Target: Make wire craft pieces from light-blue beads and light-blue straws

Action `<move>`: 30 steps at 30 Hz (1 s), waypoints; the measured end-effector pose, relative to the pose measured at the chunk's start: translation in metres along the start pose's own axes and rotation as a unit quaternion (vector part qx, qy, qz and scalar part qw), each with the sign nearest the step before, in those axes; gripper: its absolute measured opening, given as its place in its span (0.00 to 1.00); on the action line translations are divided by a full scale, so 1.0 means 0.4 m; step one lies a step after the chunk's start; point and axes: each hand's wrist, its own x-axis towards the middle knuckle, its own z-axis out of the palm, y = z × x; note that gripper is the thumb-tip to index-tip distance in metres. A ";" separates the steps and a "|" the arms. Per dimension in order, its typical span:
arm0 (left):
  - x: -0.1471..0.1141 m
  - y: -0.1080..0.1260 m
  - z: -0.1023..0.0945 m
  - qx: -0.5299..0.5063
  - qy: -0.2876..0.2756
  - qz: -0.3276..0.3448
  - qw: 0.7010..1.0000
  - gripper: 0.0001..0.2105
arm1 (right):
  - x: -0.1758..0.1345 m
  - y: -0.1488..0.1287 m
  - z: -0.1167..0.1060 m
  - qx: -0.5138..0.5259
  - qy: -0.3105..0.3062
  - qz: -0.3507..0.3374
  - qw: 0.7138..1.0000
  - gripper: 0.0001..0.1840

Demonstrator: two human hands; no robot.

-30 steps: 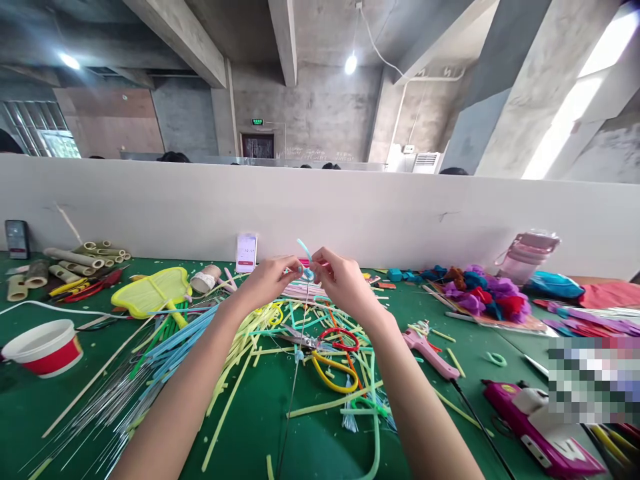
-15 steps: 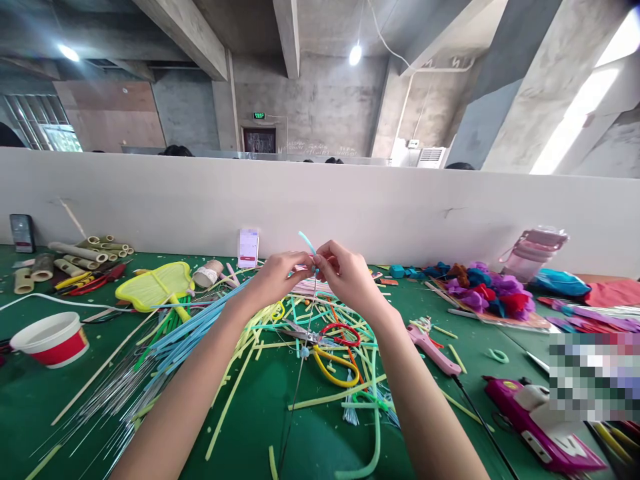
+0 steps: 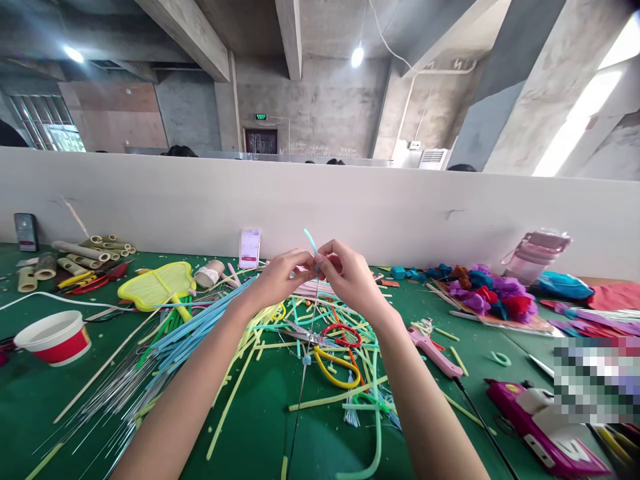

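My left hand (image 3: pixel 286 275) and my right hand (image 3: pixel 346 275) meet fingertip to fingertip above the middle of the table. Pinched between them is the lower end of a short light blue strip (image 3: pixel 310 240), whose free end points up and left. A thin dark wire (image 3: pixel 299 407) runs down from the same fingertips towards the table's near edge, with a small pale blue lump on it. My fingers hide where strip and wire meet. Below the hands lie scissors (image 3: pixel 337 369) with one red and one yellow handle loop, among yellow and green strips.
Blue strips (image 3: pixel 200 327) on wires and a yellow fan-shaped piece (image 3: pixel 160 285) lie left, near a paper cup (image 3: pixel 54 339). A phone (image 3: pixel 249 249) leans against the white partition (image 3: pixel 320 200). On the right are a pink glue gun (image 3: pixel 435 351), a magenta power strip (image 3: pixel 543 427) and purple-red flowers (image 3: pixel 493 293).
The light blue strip stands a little more upright, and the wire's lower part has swung slightly right. Both hands keep their pinch in nearly the same place.
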 end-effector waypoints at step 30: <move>0.001 -0.028 -0.014 -0.155 -0.029 -0.122 0.980 0.15 | -0.006 0.011 -0.048 -0.104 -0.048 0.028 0.993 0.05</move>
